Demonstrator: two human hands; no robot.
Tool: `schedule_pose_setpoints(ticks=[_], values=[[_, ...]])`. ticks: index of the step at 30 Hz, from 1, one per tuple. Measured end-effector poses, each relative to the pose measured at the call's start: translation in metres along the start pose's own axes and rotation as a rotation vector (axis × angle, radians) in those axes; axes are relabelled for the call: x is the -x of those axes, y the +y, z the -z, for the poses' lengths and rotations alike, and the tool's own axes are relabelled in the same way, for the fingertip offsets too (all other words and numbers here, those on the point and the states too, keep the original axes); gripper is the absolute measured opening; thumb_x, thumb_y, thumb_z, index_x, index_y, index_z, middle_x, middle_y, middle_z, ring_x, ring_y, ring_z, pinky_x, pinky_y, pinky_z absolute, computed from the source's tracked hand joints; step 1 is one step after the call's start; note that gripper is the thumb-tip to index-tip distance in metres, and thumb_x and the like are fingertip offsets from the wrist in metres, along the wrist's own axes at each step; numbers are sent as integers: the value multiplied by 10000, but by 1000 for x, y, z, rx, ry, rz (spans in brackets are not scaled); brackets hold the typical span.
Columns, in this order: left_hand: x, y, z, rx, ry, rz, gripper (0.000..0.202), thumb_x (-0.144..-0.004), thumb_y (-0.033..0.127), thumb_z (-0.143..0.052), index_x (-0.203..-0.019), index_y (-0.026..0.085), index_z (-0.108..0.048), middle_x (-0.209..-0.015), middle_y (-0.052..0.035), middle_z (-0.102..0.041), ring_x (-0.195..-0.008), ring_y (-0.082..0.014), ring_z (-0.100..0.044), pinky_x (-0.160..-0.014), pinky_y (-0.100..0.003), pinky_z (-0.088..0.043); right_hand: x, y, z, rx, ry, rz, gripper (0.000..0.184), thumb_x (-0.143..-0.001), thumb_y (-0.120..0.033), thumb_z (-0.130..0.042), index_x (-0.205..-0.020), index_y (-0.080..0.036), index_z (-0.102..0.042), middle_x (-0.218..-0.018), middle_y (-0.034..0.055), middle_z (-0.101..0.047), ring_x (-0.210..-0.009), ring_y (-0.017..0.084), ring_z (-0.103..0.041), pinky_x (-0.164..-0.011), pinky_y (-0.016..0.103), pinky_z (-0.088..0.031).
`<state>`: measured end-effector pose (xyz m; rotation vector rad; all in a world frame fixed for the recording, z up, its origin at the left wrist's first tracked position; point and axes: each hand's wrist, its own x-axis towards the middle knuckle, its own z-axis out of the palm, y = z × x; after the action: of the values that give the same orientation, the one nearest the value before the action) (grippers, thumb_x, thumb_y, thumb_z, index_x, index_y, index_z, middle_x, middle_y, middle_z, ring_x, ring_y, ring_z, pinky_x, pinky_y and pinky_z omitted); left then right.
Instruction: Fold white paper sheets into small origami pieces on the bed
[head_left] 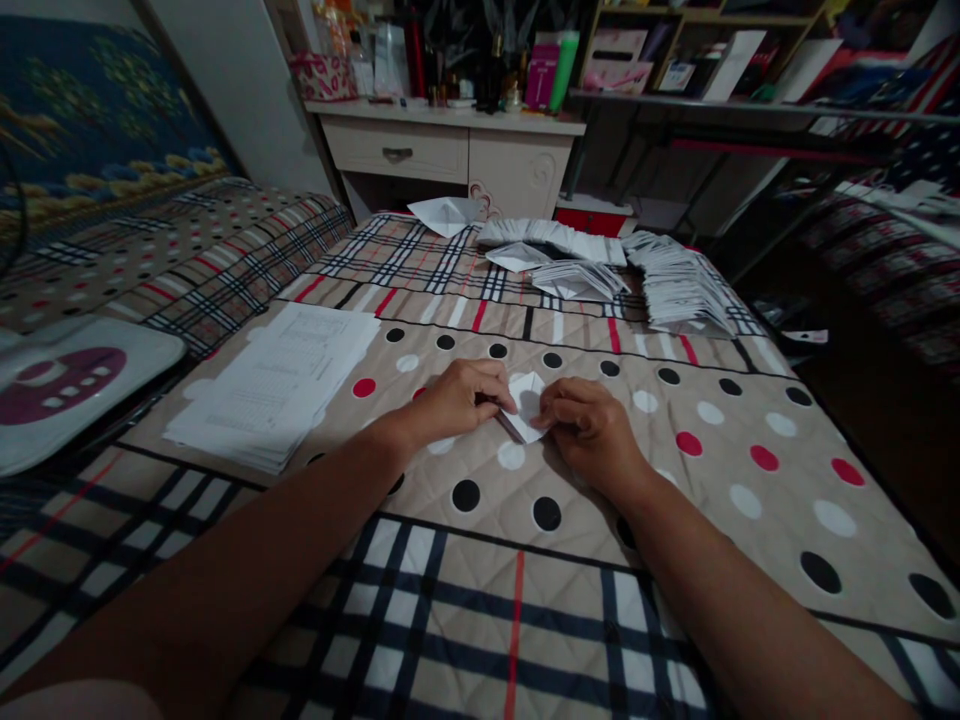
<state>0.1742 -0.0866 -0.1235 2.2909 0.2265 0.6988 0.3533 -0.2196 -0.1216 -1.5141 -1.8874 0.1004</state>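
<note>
A small folded white paper piece [527, 403] lies on the quilted bedspread [675, 480] between my two hands. My left hand [459, 397] has its fingers curled and pressed on the paper's left edge. My right hand [589, 425] is curled too, pinching the paper's right side. To the left of my left forearm lies a stack of printed white sheets [281, 385]. Farther back, rows of folded paper pieces [679, 285] and a loose pile of them [577, 280] cover the far part of the bed.
A larger folded paper shape [446, 213] sits at the bed's far edge. A white and maroon device [64, 390] rests at the left. Behind the bed stand a cream drawer cabinet [450, 150] with bottles and cluttered shelves [750, 60].
</note>
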Motion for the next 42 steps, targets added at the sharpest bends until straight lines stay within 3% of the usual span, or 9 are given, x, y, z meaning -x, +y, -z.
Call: schedule_pose_setpoints(ticks=[8,12,20,25,30,36,42], values=[[-1,0,-3,-74,39,10,303,-708,-60,-606,-798,179,-768,-782,-17,-676,-734,-115,-625,-669,-238,-479,-1,-3,-4,-47,75,-57,354,-652,56,-458,-694,-195,-704,-781,48,-653,-750,174,-609,-681,289,-462],[-2,1,-4,-92,55,33,286,-717,-36,-598,-793,180,-768,-753,-15,-676,-699,-113,-615,-644,-238,-468,-3,-4,-5,24,53,-71,318,-680,40,-481,-668,-199,-691,-747,42,-634,-721,170,-594,-653,284,-449],[0,-3,-3,-44,32,22,288,-702,-26,-561,-776,166,-762,-777,-23,-660,-690,-111,-606,-642,-234,-469,0,-8,-4,37,37,-26,305,-689,36,-497,-695,-210,-676,-855,59,-630,-833,198,-594,-720,309,-467],[-1,-1,-3,-105,-14,-5,296,-707,-10,-588,-885,174,-736,-851,-22,-648,-780,-131,-606,-710,-249,-481,-1,-10,-3,17,27,-34,385,-637,64,-449,-838,-181,-667,-861,67,-628,-836,203,-595,-746,314,-470],[-2,-2,-8,-199,-45,-21,307,-765,-7,-562,-874,205,-753,-890,-24,-640,-851,-142,-612,-772,-266,-483,-3,-9,-7,86,52,-56,337,-695,57,-457,-766,-182,-683,-791,61,-645,-767,189,-600,-684,293,-454],[3,0,-6,-418,-100,-91,325,-815,19,-549,-930,237,-762,-904,-35,-632,-898,-166,-579,-779,-291,-459,-1,-8,-10,216,57,28,317,-786,29,-484,-727,-175,-720,-794,79,-658,-756,199,-577,-652,306,-430],[5,0,-5,-358,-69,-81,385,-782,-24,-536,-956,226,-770,-890,-37,-616,-878,-158,-584,-767,-285,-470,3,-10,-8,222,43,49,271,-811,-1,-521,-759,-155,-737,-829,93,-650,-786,199,-562,-676,313,-435]])
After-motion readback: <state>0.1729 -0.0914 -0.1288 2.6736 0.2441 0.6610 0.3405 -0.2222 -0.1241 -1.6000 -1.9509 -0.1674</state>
